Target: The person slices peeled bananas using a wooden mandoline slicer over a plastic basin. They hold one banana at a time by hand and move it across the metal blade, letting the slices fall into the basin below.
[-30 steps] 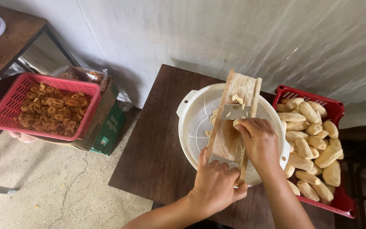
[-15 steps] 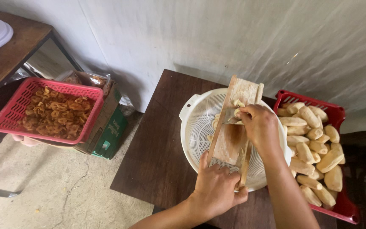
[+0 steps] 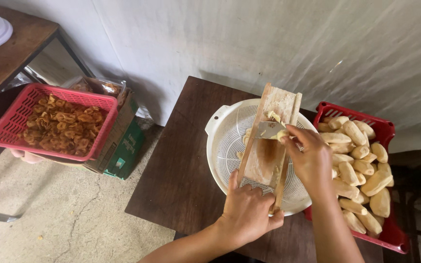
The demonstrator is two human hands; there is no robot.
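While your left hand clamps the near end of the wooden slicer board, keep it braced over the white colander just beyond your knuckles. Your right hand pinches a small pale piece at the blade; curl those fingertips high. Peeled pieces fill the red basket beside that wrist.

Soft, even daylight lit the scene; the wall showed mild glare, shadows beneath the dark table were faint, and edges bowed slightly.
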